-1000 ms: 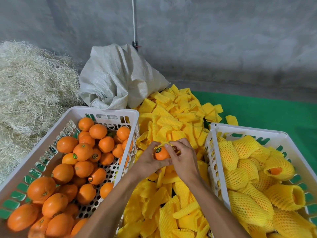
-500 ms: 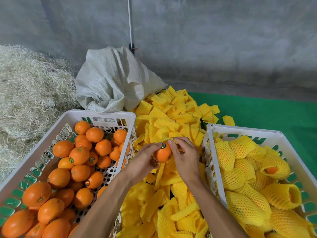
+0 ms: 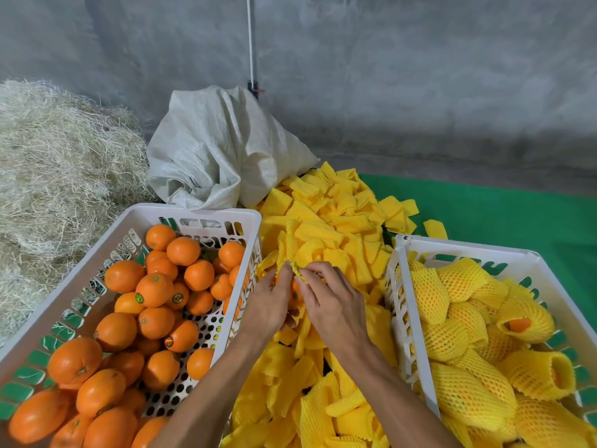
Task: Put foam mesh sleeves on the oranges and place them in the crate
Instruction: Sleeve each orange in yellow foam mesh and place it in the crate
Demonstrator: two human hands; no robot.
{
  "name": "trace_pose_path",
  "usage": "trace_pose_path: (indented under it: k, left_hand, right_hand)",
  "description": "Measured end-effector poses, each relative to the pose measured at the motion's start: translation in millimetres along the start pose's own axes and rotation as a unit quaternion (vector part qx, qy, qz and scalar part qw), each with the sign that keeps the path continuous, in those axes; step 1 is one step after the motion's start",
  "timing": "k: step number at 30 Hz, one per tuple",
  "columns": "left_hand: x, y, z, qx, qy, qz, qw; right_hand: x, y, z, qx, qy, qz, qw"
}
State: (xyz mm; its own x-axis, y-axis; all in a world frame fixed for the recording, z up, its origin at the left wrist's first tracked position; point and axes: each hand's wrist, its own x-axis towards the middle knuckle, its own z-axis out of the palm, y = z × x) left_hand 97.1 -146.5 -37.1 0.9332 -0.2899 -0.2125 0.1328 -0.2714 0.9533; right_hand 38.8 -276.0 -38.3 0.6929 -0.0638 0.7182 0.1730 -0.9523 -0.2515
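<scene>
Between the two crates, my left hand and my right hand meet over a heap of flat yellow foam sleeves. Together they grip one orange, of which only a sliver shows between the fingers. Both hands pinch the rim of a yellow mesh sleeve pulled over its top. The white crate on the left holds several bare oranges. In the white crate on the right lie several oranges wrapped in sleeves.
A crumpled white woven sack lies behind the sleeve heap. A mound of pale straw fills the left. Green matting covers the floor to the right, with a grey concrete wall and a thin white pole behind.
The orange was mostly bare between my fingers before; now the sleeve covers its top and my hands hide most of it. The view has tilted slightly downward.
</scene>
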Motion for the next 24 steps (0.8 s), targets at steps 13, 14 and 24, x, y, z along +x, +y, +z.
trace_pose_path:
  k: [13, 14, 24]
  left_hand:
    - [-1, 12, 2, -0.199, -0.065, 0.045, 0.977]
    - [0, 11, 2, -0.154, -0.038, 0.076, 0.984]
    - [-3, 2, 1, 0.086, -0.015, 0.164, 0.983]
  right_hand:
    - [6, 16, -15, 0.225, 0.001, 0.173, 0.959]
    - [7, 16, -15, 0.213, 0.002, 0.165, 0.963]
    - [9, 13, -18, 0.134, -0.024, 0.112, 0.984]
